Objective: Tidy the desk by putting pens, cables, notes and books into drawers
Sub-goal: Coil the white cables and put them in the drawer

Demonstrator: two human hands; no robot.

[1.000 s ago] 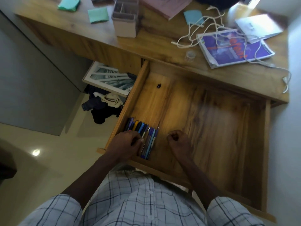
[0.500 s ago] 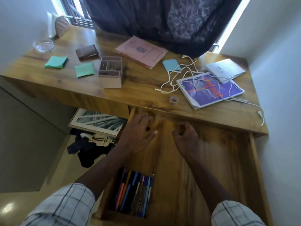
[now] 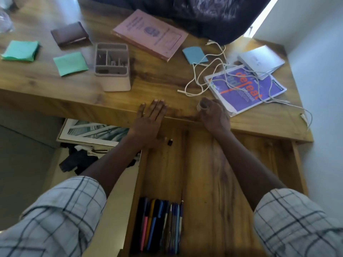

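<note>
Left hand (image 3: 148,117): flat, fingers straight, at front edge of worktop (image 3: 55,86). Right hand (image 3: 213,115): curled round small tape roll (image 3: 202,106), beside purple magazine (image 3: 245,89). Pens (image 3: 159,225): rowed in open drawer (image 3: 213,173), near-left corner. White cable (image 3: 202,76), sticky notes (image 3: 70,64), pink book (image 3: 150,35): on worktop, cable trailing across magazine.
</note>
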